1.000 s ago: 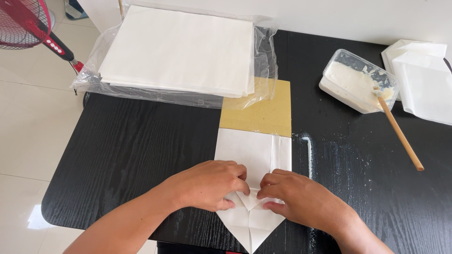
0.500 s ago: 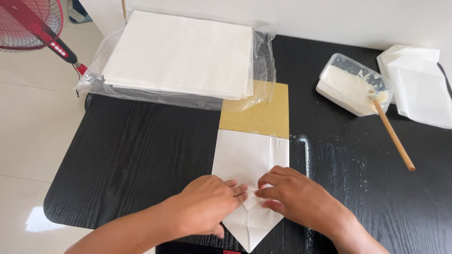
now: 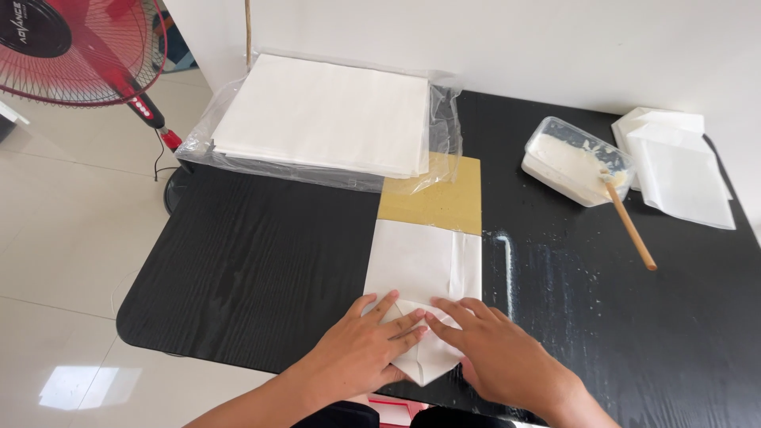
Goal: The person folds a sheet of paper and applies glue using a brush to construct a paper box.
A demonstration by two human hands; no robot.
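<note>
A folded white paper sheet lies on the black table, its near end folded to a point at the table's front edge. My left hand and my right hand press flat on that pointed end, fingertips meeting over the fold. A tan cardboard piece lies under the paper's far end.
A stack of white paper sheets in a clear plastic wrap sits at the back left. A clear tub of white paste with a wooden stick stands at the right, beside folded white papers. A red fan stands on the floor.
Both hands have shifted slightly along the folded point, with the fingers now spread flatter over it. The view has tilted up a little.
</note>
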